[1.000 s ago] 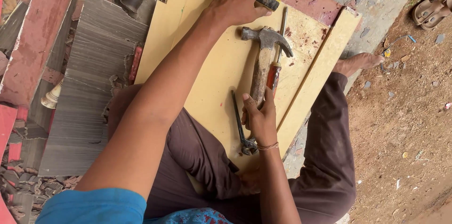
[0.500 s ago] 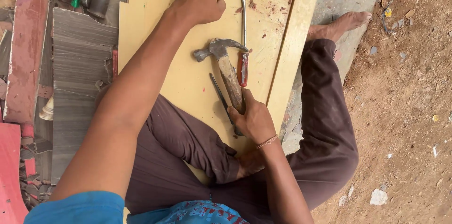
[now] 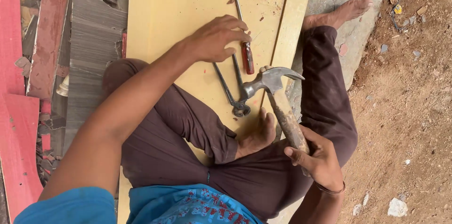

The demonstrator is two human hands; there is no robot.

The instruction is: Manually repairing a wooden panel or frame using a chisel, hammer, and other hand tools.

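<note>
We see a person sitting cross-legged on a yellow board (image 3: pixel 188 12), bare feet out, one foot (image 3: pixel 256 134) tucked in by the knee. The right hand (image 3: pixel 318 160) is clamped around the wooden handle of a claw hammer (image 3: pixel 278 97), head up and lifted off the board, tilted, not resting on anything. The left hand (image 3: pixel 214 40) is stretched forward, fingers loosely curled, over the top ends of the pincers (image 3: pixel 230 87) and just beside the red-handled screwdriver (image 3: pixel 244 40); we can't tell if it actually grips anything or just touches, the fingers hide the contact. Pincers and screwdriver both lie flat on the board, close together, between the two hands. We judge the step as a tool pick: hammer in hand and ready, left hand going for a tool or something small under the fingers. The next move calls for a firm pinch by the left hand and keeping the hammer head off those fingers, since the head hangs near them. To the left lie a grey ribbed sheet (image 3: pixel 92 54) and red panels (image 3: pixel 28 64); bare dirt ground (image 3: pixel 409 87) to the right.
</note>
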